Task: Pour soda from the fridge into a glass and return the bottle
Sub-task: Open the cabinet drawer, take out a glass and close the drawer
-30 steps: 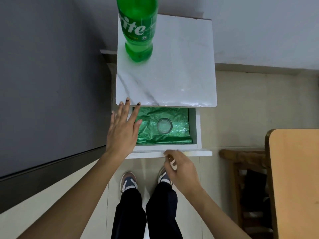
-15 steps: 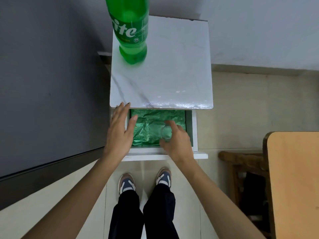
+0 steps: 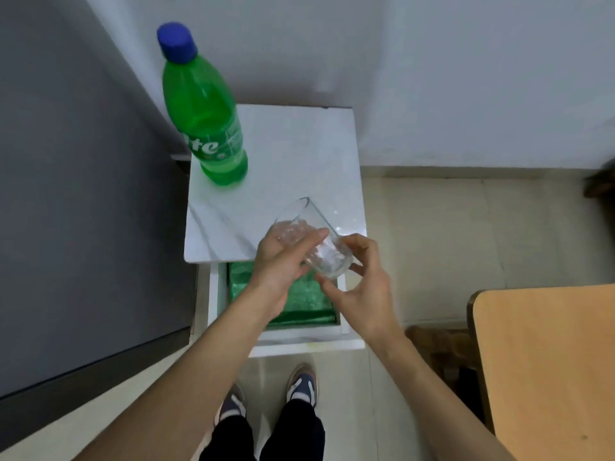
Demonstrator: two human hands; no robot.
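Observation:
A green soda bottle [image 3: 206, 121] with a blue cap stands upright at the back left of the white marble cabinet top [image 3: 299, 154]. A clear empty glass [image 3: 311, 241] is tilted on its side above the cabinet's front edge. My left hand [image 3: 283, 261] grips it around the mouth end. My right hand [image 3: 359, 281] holds its thick base with the fingertips. Below both hands the drawer [image 3: 299, 341] stands pulled out, lined with green foil [image 3: 306, 301].
A dark grey fridge side [image 3: 76, 194] fills the left. A wooden table [image 3: 545, 367] is at the right, with a wooden stool [image 3: 439, 341] under it. My feet [image 3: 266, 394] stand on the pale tiled floor in front of the drawer.
My right hand lifted the glass out of the drawer. My left hand left the cabinet edge and took hold of the glass too. The view tilted up, showing the bottle cap.

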